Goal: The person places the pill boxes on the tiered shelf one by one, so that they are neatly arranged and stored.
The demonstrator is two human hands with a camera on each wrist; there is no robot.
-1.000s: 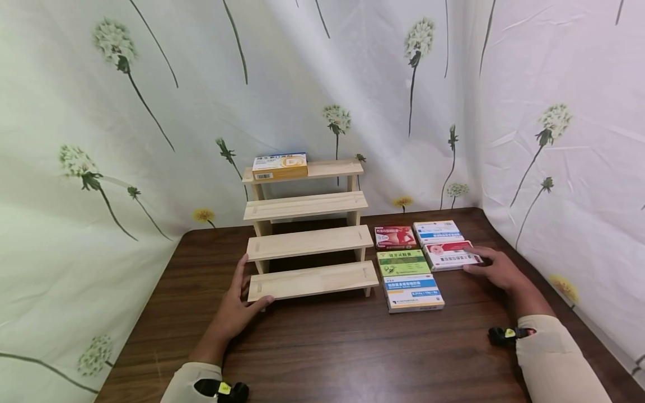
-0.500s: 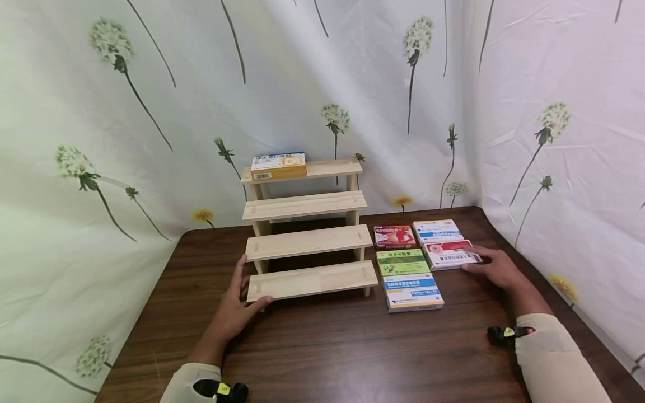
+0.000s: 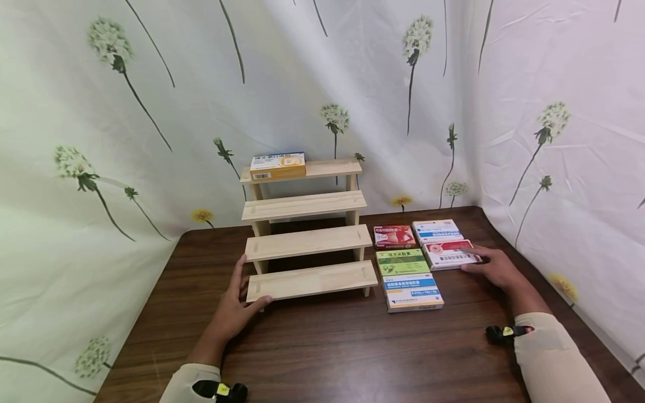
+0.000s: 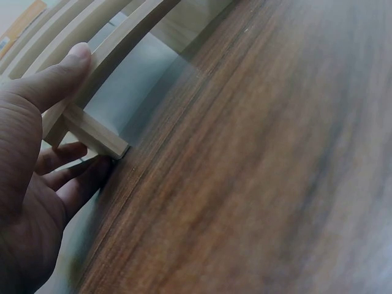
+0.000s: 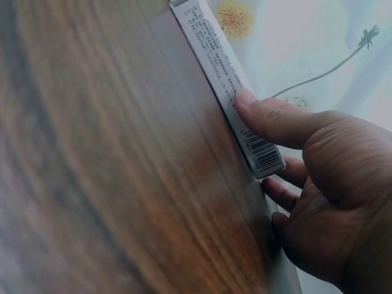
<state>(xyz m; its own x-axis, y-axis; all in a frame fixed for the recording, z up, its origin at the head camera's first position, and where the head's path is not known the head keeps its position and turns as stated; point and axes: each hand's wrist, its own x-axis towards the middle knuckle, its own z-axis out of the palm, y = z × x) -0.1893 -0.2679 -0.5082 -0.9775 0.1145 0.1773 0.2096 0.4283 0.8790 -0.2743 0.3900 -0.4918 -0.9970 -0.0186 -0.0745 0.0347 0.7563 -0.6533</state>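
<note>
A four-step wooden rack [image 3: 309, 243] stands on the table, with a yellow and white box [image 3: 278, 167] on its top step. My left hand [image 3: 234, 305] grips the rack's front left corner, thumb at the lowest step's front edge [image 4: 125, 46]; in the left wrist view the left hand [image 4: 37, 165] has its other fingers beside the end support [image 4: 95, 131]. My right hand [image 3: 499, 268] holds the right end of a red and white box [image 3: 450, 254] lying flat. From the right wrist view, the right hand's [image 5: 343, 184] thumb presses the box's printed long side [image 5: 214, 67].
Right of the rack lie a red box [image 3: 395, 237], a green box [image 3: 403, 262] and a blue and white box [image 3: 413, 293]. Another white and blue box [image 3: 437, 230] lies behind the held one. Flower-print cloth [image 3: 282, 73] hangs around the brown table [image 3: 353, 347].
</note>
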